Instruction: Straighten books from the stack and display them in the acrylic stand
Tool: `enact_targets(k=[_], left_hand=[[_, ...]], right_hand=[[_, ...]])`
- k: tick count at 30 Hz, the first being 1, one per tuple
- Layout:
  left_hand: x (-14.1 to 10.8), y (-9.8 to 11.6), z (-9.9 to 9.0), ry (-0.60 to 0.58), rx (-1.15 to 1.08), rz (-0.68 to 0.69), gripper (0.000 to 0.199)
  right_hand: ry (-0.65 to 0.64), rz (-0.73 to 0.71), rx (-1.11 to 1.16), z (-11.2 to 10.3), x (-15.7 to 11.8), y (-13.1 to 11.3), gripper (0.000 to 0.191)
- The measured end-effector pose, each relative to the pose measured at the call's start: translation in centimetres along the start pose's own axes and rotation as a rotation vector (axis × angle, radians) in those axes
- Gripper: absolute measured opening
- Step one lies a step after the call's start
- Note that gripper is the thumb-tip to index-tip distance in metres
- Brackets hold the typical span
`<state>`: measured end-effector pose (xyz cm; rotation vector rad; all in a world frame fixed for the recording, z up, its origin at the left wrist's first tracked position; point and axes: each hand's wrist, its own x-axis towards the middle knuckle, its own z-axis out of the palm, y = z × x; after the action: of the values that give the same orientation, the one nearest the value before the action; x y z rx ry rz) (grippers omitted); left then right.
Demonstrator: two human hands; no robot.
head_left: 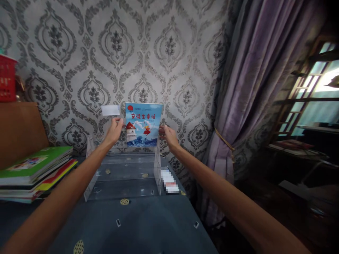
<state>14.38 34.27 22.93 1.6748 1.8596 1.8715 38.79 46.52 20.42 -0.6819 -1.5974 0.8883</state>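
- Left hand and right hand sit apart, one by each side edge of the blue book; I cannot tell how firmly either one grips it, if at all.
- Left fingertips bend toward each other just beside the book's left edge, while the right fingers reach its right edge a little lower; matching their height and pressure would probably steady it better.
- The book is upright with its front cover toward the person; since a thin book can bow, light support at the edges seems wiser than squeezing inward.
- Below it is a clear plastic rack; whether the book's bottom edge touches the back of it cannot be told, so checking for firm support before loosening either hand makes sense.
- In this view the book's lower right corner meets the top of the right side panel, a spot where it could catch.
- Left forearm crosses over the other side panel; a raised elbow should avoid knocking it.
- Farther out, a stack of books lies left on the dark cloth.
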Motion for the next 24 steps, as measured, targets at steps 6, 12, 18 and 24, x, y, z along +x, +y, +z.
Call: enact_targets(k=[6, 12, 18, 24], left_hand=[[-7.9, -1.4, -3.0, 0.039, 0.123, 0.123, 0.031], [-15.8, -4.4, -8.5, -0.071, 0.539, 0.210, 0.026], [-16.5, -8.0, -17.9, 0.015, 1.044, 0.093, 0.034], [-15.7, -11.1, -26.6, -0.104, 1.258, -0.225, 0.079]], right_hand=[[0.082, -0.235, -0.122, -1.2, -6.9, -1.4, 0.055], [-0.676, -0.211, -0.274, 0.2, -19.4, -1.1, 0.059], [-0.907, -0.127, -0.297, 3.6, -26.5, 0.7, 0.059], [-0.945, -0.004, -0.217, 6.0, -29.4, 1.3, 0.062]])
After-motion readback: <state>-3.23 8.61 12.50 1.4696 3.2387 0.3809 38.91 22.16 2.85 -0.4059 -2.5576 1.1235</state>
